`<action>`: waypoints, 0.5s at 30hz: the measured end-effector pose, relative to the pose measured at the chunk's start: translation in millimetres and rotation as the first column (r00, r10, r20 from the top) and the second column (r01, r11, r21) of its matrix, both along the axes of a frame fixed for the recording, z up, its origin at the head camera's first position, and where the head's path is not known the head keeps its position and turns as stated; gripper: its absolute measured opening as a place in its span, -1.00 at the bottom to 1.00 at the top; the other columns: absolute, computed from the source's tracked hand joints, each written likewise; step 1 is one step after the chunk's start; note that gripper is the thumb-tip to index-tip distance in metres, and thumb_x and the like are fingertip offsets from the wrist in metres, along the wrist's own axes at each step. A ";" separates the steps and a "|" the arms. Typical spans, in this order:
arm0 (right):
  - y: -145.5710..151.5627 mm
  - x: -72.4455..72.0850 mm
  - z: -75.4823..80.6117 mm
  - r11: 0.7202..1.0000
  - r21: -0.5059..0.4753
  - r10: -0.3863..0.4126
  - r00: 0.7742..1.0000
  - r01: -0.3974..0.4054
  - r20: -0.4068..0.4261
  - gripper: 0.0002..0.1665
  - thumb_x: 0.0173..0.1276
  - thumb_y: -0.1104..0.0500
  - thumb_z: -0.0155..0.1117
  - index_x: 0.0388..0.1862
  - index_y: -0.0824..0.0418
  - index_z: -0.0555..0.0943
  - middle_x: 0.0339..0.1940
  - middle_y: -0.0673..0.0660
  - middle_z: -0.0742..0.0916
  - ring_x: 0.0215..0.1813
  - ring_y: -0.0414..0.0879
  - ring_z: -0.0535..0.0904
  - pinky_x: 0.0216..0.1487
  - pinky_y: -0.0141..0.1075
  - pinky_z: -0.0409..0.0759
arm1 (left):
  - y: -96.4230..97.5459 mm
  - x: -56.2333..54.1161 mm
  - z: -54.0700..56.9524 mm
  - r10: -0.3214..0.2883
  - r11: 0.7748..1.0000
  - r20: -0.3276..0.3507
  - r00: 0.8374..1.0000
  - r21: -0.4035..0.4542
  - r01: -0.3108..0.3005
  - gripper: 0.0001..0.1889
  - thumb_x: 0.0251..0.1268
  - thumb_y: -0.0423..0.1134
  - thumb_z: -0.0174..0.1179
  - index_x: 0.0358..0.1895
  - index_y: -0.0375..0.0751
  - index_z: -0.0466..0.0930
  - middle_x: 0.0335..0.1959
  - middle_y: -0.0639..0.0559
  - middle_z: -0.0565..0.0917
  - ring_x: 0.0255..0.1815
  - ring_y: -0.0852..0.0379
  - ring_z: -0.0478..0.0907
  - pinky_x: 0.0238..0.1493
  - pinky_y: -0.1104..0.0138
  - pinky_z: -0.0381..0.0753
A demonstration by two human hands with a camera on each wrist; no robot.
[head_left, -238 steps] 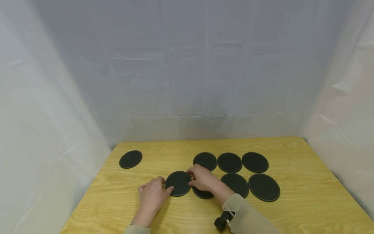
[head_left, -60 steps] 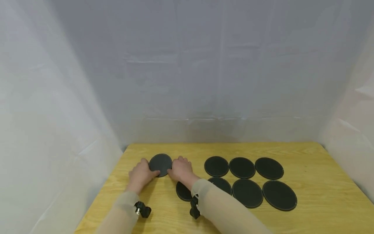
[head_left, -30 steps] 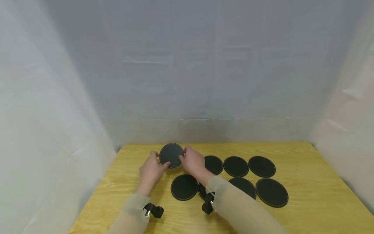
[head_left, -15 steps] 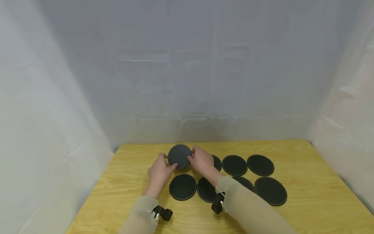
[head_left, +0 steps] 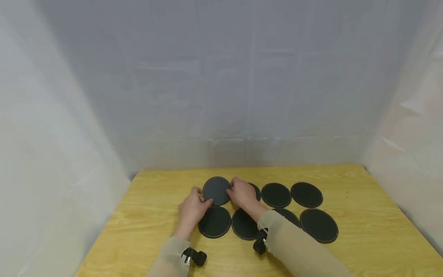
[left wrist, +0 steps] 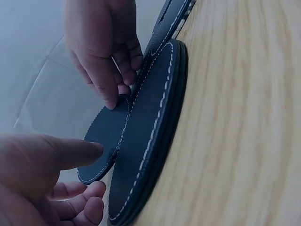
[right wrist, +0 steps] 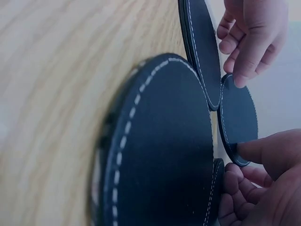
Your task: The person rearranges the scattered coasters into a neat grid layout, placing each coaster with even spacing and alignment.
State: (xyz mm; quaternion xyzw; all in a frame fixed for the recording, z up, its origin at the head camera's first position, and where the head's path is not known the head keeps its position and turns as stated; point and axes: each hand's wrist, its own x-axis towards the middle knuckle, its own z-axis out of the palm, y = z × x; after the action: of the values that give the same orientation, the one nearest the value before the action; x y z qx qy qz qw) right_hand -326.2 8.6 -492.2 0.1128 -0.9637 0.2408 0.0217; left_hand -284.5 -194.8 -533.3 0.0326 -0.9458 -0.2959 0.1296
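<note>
Both hands hold one round black coaster [head_left: 216, 191] with pale stitching near its rim, in the back row's left place in the head view. My left hand [head_left: 194, 209] pinches its left edge, thumb on top; my right hand [head_left: 243, 195] pinches the right edge. The left wrist view shows the held coaster [left wrist: 106, 136] slightly tilted, close beside the stitched rim of a front coaster [left wrist: 146, 127]. Just in front of it in the head view lies the front row's left coaster [head_left: 214, 222]. My right hand partly covers a back-row coaster [head_left: 256, 191].
Several more matching coasters lie in two rows to the right, including a back-right coaster [head_left: 307, 194] and a front-right coaster [head_left: 318, 225]. The wooden table [head_left: 138, 234] is bordered by a pale sheet [head_left: 225, 96] behind and at both sides.
A front-row coaster was set down at the left earlier. Both hands then lifted the far-left coaster and carried it right; in the last half second it has come lower, towards the table.
</note>
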 end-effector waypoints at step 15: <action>10.7 -5.1 0.1 0.997 0.037 0.070 0.998 -0.070 0.006 -0.63 0.59 0.05 0.49 0.19 0.26 0.79 0.01 0.17 0.84 -0.01 0.06 0.79 0.09 0.02 0.73 | 17.1 14.6 32.7 0.011 1.000 0.088 0.996 -0.014 -0.010 -0.57 0.42 -0.10 0.53 0.13 -0.31 0.65 -0.33 0.07 0.70 -0.27 0.01 0.67 0.13 -0.27 0.46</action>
State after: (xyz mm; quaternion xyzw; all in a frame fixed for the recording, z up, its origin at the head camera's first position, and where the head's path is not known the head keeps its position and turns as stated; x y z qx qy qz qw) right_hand -331.3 19.3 -492.1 0.1462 -0.9636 0.2236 0.0087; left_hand -269.9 -177.6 -500.6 0.0495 -0.9525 -0.2869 0.0897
